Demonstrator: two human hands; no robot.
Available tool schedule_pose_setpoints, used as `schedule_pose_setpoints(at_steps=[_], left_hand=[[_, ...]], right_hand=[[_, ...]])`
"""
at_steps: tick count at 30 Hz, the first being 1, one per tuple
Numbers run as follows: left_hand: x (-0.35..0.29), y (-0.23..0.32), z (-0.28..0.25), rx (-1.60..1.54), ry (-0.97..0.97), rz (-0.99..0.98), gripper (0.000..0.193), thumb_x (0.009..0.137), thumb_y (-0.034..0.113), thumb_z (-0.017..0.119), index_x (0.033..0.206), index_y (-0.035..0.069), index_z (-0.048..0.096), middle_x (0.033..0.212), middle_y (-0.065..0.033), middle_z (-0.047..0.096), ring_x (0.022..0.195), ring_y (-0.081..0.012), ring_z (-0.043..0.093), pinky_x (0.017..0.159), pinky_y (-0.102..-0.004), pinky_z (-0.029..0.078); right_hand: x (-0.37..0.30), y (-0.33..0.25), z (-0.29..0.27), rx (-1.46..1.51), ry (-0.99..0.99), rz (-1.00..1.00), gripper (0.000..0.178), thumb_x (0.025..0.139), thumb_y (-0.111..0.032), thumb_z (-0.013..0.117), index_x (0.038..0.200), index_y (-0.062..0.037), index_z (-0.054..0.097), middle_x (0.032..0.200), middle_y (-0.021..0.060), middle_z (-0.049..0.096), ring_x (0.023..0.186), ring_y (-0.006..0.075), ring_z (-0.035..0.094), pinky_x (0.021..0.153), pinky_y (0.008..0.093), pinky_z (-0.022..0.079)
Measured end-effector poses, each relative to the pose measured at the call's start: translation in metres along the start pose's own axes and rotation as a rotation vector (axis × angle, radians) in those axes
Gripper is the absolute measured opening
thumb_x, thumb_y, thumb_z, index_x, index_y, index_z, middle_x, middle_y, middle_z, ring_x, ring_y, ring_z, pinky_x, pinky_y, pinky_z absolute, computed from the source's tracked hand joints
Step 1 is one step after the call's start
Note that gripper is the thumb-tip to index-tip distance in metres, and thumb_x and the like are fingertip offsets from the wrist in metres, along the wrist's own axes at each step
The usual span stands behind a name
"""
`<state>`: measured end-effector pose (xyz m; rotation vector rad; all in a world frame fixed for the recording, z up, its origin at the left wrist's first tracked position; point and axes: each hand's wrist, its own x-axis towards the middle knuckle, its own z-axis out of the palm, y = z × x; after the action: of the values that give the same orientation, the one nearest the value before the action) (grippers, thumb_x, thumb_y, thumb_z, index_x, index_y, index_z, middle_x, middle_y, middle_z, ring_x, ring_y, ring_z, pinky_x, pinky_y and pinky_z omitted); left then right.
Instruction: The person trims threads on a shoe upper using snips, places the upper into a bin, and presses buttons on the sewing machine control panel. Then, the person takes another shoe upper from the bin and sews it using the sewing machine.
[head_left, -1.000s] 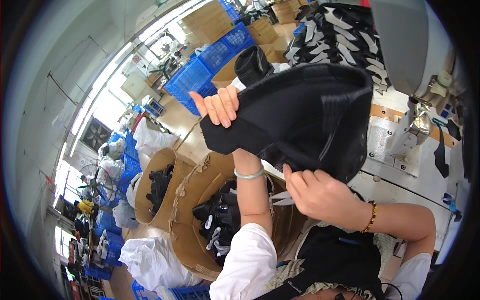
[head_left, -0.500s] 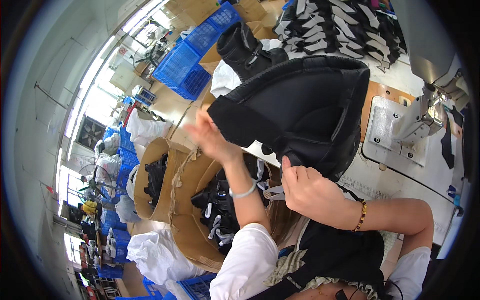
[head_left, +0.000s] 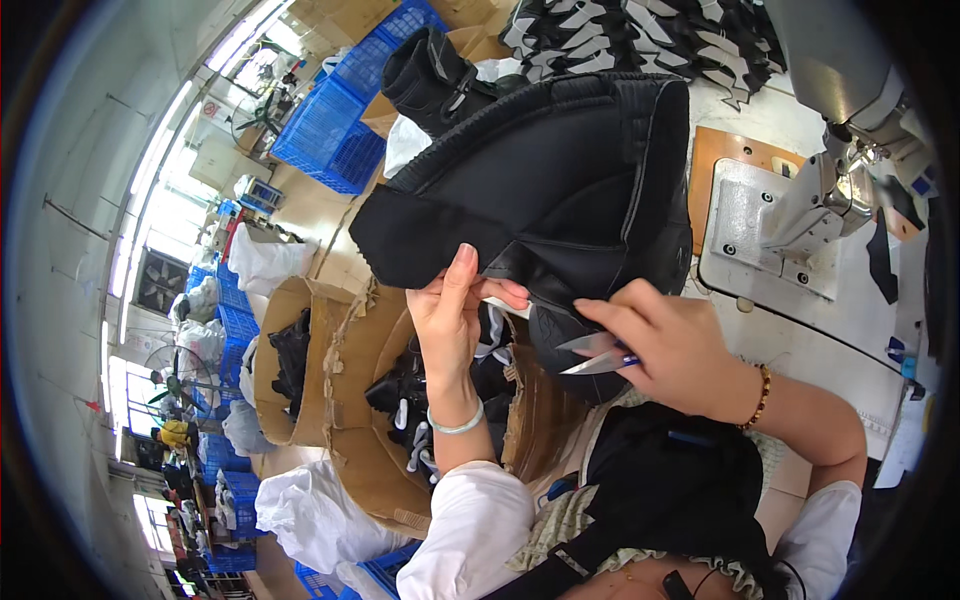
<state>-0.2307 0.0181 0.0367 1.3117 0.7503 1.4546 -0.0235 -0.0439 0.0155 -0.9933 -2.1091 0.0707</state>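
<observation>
A large black padded boot upper point(head_left: 560, 190), with stitched seams and a thick rolled edge, spreads in front of me. My left hand point(head_left: 450, 312) pinches its lower left side, thumb on top and fingers beneath. A small white strip shows by those fingertips. In my right hand point(head_left: 665, 350) is a pair of thread snips point(head_left: 590, 362), blades pointing left across the upper's lower flap point(head_left: 560, 330). The right index fingertip touches the material just above the blades.
A sewing machine point(head_left: 820, 210) stands on the white table at right. Black-and-white cut pieces point(head_left: 640, 45) and a black boot point(head_left: 430, 85) lie beyond. Lower left, a torn cardboard box point(head_left: 350, 460) holds black pieces. Blue crates point(head_left: 330, 130) and white bags point(head_left: 315, 510) line the left.
The left hand has come from beside the upper to grip its lower left side. The right hand has shifted along the lower edge, and its snips now point across the flap.
</observation>
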Motion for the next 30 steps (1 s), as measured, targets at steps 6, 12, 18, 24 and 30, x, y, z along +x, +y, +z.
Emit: schedule_pose_setpoints(at_steps=[6, 12, 18, 24, 30], left_hand=[[-0.017, -0.015, 0.013, -0.07, 0.042, 0.065, 0.031, 0.093, 0.014, 0.049, 0.075, -0.011, 0.054, 0.066, -0.0151, 0.057, 0.054, -0.0302, 0.063, 0.051, -0.036, 0.054], [-0.025, -0.014, 0.022, -0.038, 0.025, 0.174, 0.023, 0.093, 0.012, 0.046, 0.085, -0.007, 0.057, 0.076, -0.0098, 0.058, 0.056, -0.0225, 0.061, 0.048, -0.0324, 0.054], [-0.032, -0.018, 0.023, -0.057, 0.083, 0.176, 0.025, 0.094, 0.014, 0.046, 0.085, -0.006, 0.059, 0.078, -0.0095, 0.06, 0.061, -0.014, 0.058, 0.052, -0.0262, 0.051], [-0.033, -0.016, 0.025, -0.026, 0.073, 0.204, 0.027, 0.094, 0.016, 0.046, 0.083, -0.005, 0.058, 0.077, -0.0086, 0.059, 0.063, -0.0143, 0.059, 0.054, -0.0246, 0.049], [-0.034, -0.014, 0.03, -0.04, 0.067, 0.208, 0.027, 0.094, 0.016, 0.044, 0.086, -0.005, 0.058, 0.079, -0.0094, 0.059, 0.066, -0.0161, 0.061, 0.056, -0.0275, 0.052]], right_hand=[[0.002, -0.029, -0.01, 0.228, 0.085, 0.315, 0.038, 0.085, -0.028, 0.06, 0.111, -0.0006, 0.054, 0.08, 0.007, 0.049, 0.056, 0.0204, 0.056, 0.046, 0.0297, 0.043], [0.012, -0.037, 0.014, 0.137, 0.126, 0.342, 0.032, 0.088, -0.025, 0.055, 0.109, -0.0003, 0.054, 0.08, 0.0074, 0.05, 0.058, 0.0218, 0.057, 0.046, 0.0296, 0.044], [0.018, -0.034, 0.029, 0.032, 0.239, 0.203, 0.023, 0.087, -0.023, 0.056, 0.099, -0.0031, 0.055, 0.077, 0.005, 0.052, 0.061, 0.0186, 0.058, 0.047, 0.0275, 0.046], [0.02, -0.029, 0.033, -0.087, 0.286, 0.132, 0.02, 0.085, -0.022, 0.058, 0.095, -0.0046, 0.056, 0.075, 0.0033, 0.052, 0.059, 0.0156, 0.056, 0.047, 0.0263, 0.046], [0.02, -0.022, 0.036, 0.004, 0.323, 0.112, 0.018, 0.085, -0.022, 0.058, 0.092, -0.0055, 0.056, 0.074, 0.0033, 0.053, 0.058, 0.0174, 0.057, 0.047, 0.0278, 0.045]])
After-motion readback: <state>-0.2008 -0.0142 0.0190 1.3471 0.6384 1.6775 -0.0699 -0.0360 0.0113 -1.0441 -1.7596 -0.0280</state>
